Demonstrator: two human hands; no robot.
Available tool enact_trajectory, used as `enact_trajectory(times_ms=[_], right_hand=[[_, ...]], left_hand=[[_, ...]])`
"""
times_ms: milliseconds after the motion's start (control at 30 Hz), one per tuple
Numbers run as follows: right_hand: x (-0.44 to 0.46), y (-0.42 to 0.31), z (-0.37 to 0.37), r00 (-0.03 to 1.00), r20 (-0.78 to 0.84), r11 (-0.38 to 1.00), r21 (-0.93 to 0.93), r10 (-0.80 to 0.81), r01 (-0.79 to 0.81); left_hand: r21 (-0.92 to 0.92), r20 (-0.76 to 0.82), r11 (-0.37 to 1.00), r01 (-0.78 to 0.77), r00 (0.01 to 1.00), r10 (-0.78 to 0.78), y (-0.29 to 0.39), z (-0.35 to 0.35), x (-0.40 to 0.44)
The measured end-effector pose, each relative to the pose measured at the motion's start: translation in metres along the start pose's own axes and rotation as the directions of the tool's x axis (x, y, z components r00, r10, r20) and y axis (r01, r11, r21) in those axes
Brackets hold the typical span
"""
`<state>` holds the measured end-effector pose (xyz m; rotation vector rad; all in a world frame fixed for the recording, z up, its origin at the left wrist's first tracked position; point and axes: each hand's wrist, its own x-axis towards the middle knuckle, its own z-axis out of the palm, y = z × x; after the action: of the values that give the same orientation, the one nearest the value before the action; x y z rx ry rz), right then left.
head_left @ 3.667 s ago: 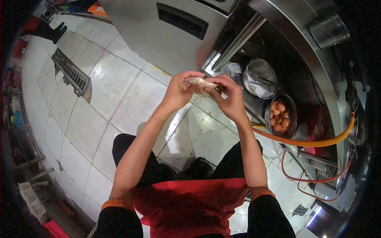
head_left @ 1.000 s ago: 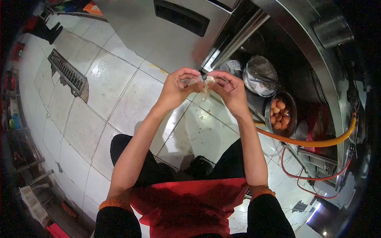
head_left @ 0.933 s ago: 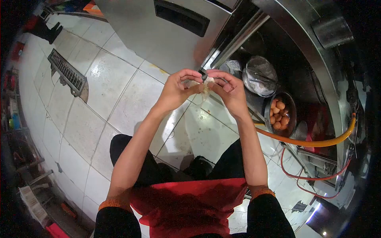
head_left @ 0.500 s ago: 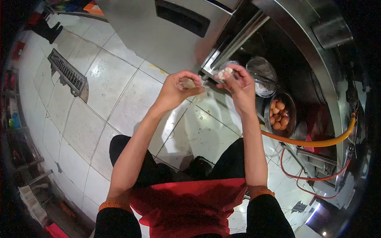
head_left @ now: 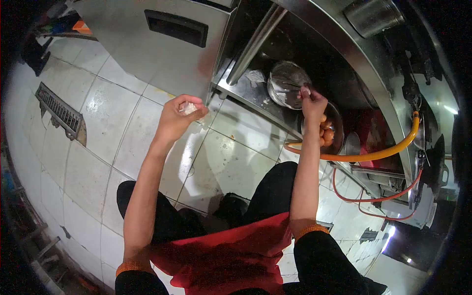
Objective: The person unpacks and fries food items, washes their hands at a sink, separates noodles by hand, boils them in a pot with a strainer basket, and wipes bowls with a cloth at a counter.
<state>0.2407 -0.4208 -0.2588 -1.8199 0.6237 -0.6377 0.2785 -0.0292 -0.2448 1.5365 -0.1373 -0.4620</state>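
Curling its thumb and fingers around a pale lump (head_left: 191,108), the left hand (head_left: 178,117) hung left of centre; the right hand (head_left: 314,105), fingertips drawn in over the bowl (head_left: 270,91), was too unclear to tell its hold. A loose grip could have dropped the lump floorward (head_left: 236,152). Its exposed side faced right, its long axis hidden.

Your left hand (head_left: 176,117) is curled, thumb opposite fingers. Right hand (head_left: 314,105) farther out, fingers bent. Both forearms (head_left: 145,196) extended.
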Motion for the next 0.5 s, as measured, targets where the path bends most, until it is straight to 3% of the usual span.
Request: enact_trajectory(times_ms=[33, 100, 200, 267, 367, 433, 500], right_hand=[[0.005, 0.015, -0.006, 1.0, 0.0, 1.0, -0.001, -0.003, 0.003], [0.01, 0.027, -0.011, 0.983, 0.095, 0.915, -0.363, -0.155, 0.179], [-0.004, 0.016, -0.002, 0.986, 0.09, 0.858, -0.487, -0.139, 0.166], [-0.001, 0.023, 0.001, 0.988, 0.107, 0.85, -0.504, -0.114, 0.153], [-0.002, 0.028, 0.009, 0.981, 0.148, 0.824, -0.535, -0.124, 0.185], [-0.006, 0.017, 0.019, 0.988, 0.141, 0.855, -0.503, -0.062, 0.126], [-0.01, 0.004, 0.024, 0.98, 0.145, 0.854, -0.485, -0.132, 0.187]], left_hand=[[0.009, -0.001, 1.0, -0.003, 1.0, 0.003, 0.0, 0.0, 0.0], [0.017, -0.001, 1.0, -0.009, 1.0, 0.009, 0.0, 0.001, 0.001], [0.009, 0.011, 1.0, -0.005, 1.0, 0.005, -0.004, 0.006, 0.005], [-0.057, 0.016, 0.998, -0.003, 1.0, 0.004, -0.005, 0.009, 0.009], [0.02, 0.058, 0.994, -0.108, 0.993, 0.107, -0.003, 0.012, 0.009], [0.0, 0.065, 0.996, -0.091, 0.994, 0.091, -0.008, 0.013, 0.012], [-0.02, 0.07, 0.997, -0.069, 0.995, 0.07, -0.011, 0.014, 0.013]])
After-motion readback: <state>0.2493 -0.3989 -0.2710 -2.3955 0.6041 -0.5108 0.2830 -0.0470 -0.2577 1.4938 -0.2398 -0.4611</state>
